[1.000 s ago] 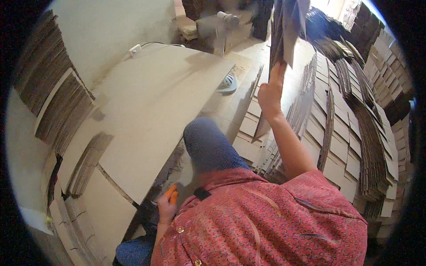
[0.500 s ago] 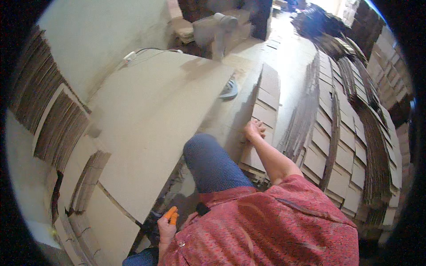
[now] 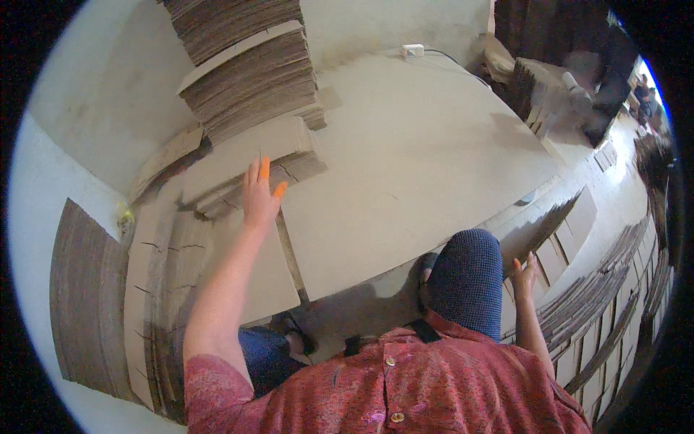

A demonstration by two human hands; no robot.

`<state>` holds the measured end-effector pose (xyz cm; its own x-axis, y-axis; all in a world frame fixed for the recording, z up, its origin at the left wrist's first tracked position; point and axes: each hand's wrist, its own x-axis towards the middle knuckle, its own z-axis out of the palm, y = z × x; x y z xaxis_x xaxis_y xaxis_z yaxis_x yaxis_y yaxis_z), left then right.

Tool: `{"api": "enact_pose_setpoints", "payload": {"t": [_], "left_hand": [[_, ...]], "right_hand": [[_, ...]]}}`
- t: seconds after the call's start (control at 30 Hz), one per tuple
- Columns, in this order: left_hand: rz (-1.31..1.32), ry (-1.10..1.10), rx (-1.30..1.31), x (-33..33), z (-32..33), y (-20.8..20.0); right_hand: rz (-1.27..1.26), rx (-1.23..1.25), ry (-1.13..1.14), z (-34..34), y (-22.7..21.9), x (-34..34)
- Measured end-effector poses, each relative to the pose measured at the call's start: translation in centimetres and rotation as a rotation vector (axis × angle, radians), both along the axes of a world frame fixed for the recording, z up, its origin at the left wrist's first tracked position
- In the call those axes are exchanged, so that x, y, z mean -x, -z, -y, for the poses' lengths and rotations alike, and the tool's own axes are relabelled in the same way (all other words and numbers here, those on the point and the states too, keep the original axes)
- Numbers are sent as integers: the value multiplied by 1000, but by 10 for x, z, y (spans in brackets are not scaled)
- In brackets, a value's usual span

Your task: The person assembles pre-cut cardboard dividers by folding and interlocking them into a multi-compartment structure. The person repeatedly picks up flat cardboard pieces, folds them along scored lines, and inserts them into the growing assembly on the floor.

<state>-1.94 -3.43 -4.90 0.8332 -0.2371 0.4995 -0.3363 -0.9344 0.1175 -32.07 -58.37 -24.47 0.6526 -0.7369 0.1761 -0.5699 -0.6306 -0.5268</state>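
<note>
My left hand (image 3: 260, 199) is stretched out over the left part of the board, fingers extended and apart, with orange covers on the thumb and a finger. It is nearest to a low stack of slotted cardboard strips (image 3: 249, 148); whether the fingertips touch it I cannot tell. Nothing shows in its grasp. Beside my right knee, my right hand (image 3: 525, 275) has its fingers spread, next to a row of overlapping cardboard pieces (image 3: 564, 249) on the floor. No piece is visible in that hand.
A broad pale board (image 3: 426, 166) fills the middle as a low worktop. Tall cardboard stacks (image 3: 249, 83) stand against the wall, with another stack (image 3: 87, 304) at far left. More rows of cardboard (image 3: 600, 325) cover the floor at right. A white power strip (image 3: 412, 50) with a cable lies at the back.
The view has swung left. My left hand has gone from my lap out to the cardboard strips on the board. My right hand, formerly resting on the floor row, now has its fingers spread.
</note>
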Motion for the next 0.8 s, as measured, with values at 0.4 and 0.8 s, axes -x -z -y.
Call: {"api": "enact_pose_setpoints", "payload": {"t": [0.4, 0.8], "left_hand": [[-193, 49, 53, -77, -17, -18], [-284, 43, 624, -72, -37, -53]], "right_hand": [[430, 163, -831, -195, -169, -71], [342, -147, -921, -205, -166, -69]]}}
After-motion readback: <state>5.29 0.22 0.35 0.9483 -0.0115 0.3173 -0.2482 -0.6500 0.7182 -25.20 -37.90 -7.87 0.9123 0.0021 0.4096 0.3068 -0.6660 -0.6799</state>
